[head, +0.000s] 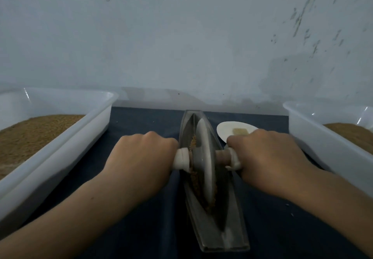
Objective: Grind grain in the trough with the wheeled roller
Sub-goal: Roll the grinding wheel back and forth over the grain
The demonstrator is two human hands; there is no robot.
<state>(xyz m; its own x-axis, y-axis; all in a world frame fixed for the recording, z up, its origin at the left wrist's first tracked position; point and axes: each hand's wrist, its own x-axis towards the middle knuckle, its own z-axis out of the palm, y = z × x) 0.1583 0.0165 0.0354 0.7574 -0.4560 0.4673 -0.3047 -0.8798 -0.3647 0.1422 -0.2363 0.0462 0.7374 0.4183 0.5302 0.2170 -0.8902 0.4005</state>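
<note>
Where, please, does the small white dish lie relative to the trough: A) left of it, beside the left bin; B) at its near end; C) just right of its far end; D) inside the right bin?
C: the white dish lies on the dark cloth just right of the trough's far end, partly behind the right hand gripping the wheeled roller.

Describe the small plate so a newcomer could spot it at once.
Start at the long metal trough in the middle of the dark blue cloth. Just right of its far end, behind the right hand, lies the plate. Unlike the big white tubs at either side, it is small, flat and carries one tan block.
</note>
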